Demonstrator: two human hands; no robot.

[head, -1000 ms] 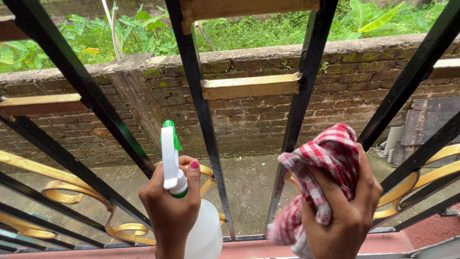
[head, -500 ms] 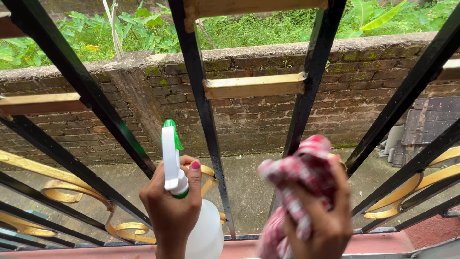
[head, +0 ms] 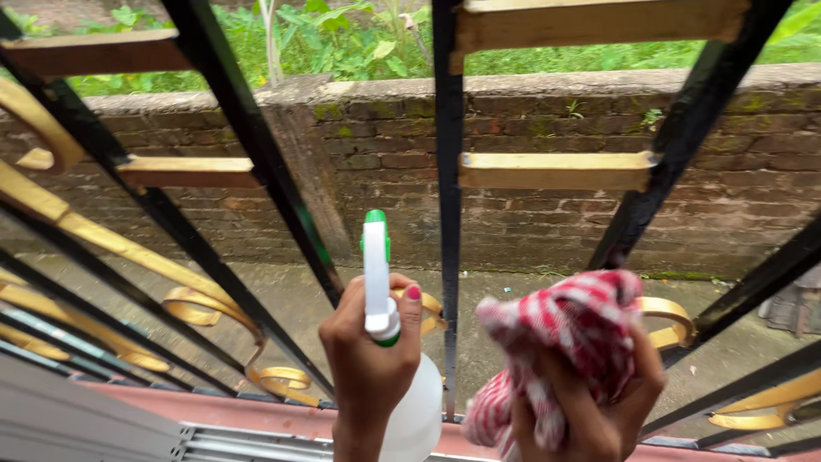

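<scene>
My left hand grips a white spray bottle by its neck; its white and green nozzle points up at the window grille. My right hand is closed on a bunched red and white checked cloth, held low against the black vertical bar and a slanted black bar. Both hands are close together at the bottom of the grille, just above the sill.
The grille has black bars with gold crosspieces and gold scrolls. A red sill and a grey window track run below. Outside are a concrete yard, a mossy brick wall and green plants.
The view has shifted left, so the grille and both hands sit further right in frame. My right hand with the cloth dropped lower along the bars. The left hand keeps holding the bottle.
</scene>
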